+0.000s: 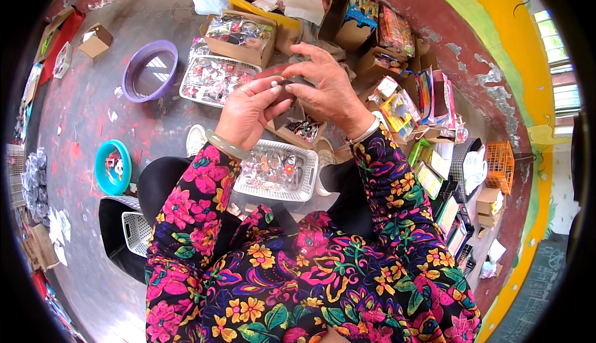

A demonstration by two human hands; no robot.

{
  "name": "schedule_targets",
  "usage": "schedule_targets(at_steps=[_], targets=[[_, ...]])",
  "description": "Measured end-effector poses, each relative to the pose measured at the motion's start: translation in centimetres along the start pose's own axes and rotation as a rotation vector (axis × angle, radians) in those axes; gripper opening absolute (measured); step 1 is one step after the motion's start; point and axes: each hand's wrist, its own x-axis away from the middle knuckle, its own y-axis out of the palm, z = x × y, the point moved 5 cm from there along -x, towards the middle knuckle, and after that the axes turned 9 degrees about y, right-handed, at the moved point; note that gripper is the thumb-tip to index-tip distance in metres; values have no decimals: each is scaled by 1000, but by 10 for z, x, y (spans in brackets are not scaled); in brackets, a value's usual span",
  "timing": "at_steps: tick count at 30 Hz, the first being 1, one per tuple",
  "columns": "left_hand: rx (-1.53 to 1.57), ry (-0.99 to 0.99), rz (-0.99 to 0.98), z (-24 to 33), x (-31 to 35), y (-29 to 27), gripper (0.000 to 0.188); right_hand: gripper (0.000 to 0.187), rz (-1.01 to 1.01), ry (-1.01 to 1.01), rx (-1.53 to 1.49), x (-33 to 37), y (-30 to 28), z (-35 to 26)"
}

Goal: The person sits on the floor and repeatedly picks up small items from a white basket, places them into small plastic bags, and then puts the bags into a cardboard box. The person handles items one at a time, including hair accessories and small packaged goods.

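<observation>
My two hands meet in front of me, above the baskets. My left hand, with a pale bangle at the wrist, pinches a small dark thing with a white bead between thumb and forefinger. My right hand reaches in from the other side, its thumb and bent fingers closing about the dark part. Just what that part is stays too small to make out. Below my hands, between my feet, sits a white plastic basket of small packaged trinkets. Beyond it a cardboard box holds more small packets.
Further off are another white basket of packets and a filled carton. On the left stand a purple basin, a teal basin and a black bin. Cartons and an orange crate line the right wall.
</observation>
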Motion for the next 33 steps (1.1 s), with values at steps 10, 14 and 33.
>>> schedule_targets(at_steps=[10,14,33], targets=[[-48,-2,-8,0,1,4,24,16,-14,-12,1,0,0,-1],[-41,4,-26,0,2,7,25,16,-5,-38,16,-1,0,0],[14,-14,-62,-2,1,4,24,13,-65,0,-75,0,1,0]])
